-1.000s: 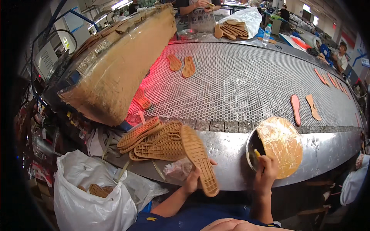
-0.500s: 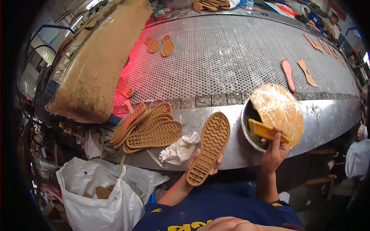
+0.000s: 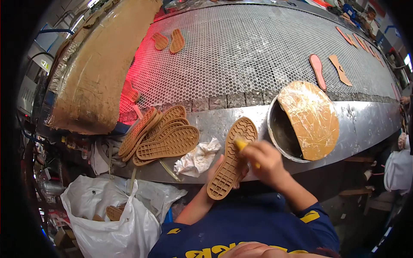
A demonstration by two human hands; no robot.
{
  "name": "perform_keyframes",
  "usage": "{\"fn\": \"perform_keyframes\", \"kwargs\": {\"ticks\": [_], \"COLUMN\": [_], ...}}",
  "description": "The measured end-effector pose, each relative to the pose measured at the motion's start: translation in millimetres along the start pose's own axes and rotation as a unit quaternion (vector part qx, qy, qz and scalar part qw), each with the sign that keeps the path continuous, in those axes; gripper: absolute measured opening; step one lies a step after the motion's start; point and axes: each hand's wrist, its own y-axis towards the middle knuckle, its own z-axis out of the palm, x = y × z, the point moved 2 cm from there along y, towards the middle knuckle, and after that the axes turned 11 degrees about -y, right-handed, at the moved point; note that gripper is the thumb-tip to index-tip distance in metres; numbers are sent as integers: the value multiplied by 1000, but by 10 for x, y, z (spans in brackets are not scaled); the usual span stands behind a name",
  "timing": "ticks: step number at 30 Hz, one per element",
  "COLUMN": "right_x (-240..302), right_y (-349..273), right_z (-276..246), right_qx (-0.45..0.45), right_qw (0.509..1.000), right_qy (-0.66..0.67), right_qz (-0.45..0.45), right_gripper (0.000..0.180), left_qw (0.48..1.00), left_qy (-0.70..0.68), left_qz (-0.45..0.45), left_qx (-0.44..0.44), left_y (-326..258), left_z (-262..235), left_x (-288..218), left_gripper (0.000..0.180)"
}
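My left hand grips a tan shoe sole from beneath, with its grooved tread facing up. My right hand is closed round a yellow brush, blurred by motion. The brush's pale tip lies over the upper part of the sole; I cannot tell whether it touches. To the right stands a round metal pot, partly covered by a tape-wrapped tan board. Left of my left hand lie a crumpled white cloth or paper and a pile of tan soles.
Beyond the steel ledge runs a mesh conveyor, carrying a few soles and a pink insole. A cardboard-covered hood rises at left, with red light beneath. A white sack holding soles hangs below the ledge.
My right hand has brought the yellow brush from the pot leftward onto or just over the sole. My left hand still holds the sole in nearly the same place. The view has shifted slightly.
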Motion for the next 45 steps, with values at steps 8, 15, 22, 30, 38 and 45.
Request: {"fn": "perform_keyframes", "kwargs": {"ticks": [8, 15, 22, 30, 38, 45], "right_x": [-43, 610, 367, 504, 266, -54], "right_y": [174, -21, 25, -118, -111, -460], "right_z": [-203, -189, -44, -471, -645, -701], "right_qx": [-30, 127, 32, -60, -291, -301], "right_qw": [990, 982, 995, 904, 865, 879], "right_qy": [12, 143, -86, 350, 356, 208], "right_qz": [141, 11, 48, 237, 203, 307], "right_gripper": [27, 38, 41, 13, 13, 14], "left_qw": [998, 994, 995, 998, 915, 510], "left_qy": [-40, -68, -46, 5, 260, 740], "left_qz": [-39, 20, 9, 66, 308, 338], "left_qx": [37, -85, -84, -6, -26, -281], "left_y": [37, 58, -3, 183, 893, 9], "left_z": [-17, 101, -19, 329, 1264, 949], "left_x": [-11, 15, 29, -36, -1424, -1186], "left_gripper": [66, 64, 60, 60, 69, 77]}}
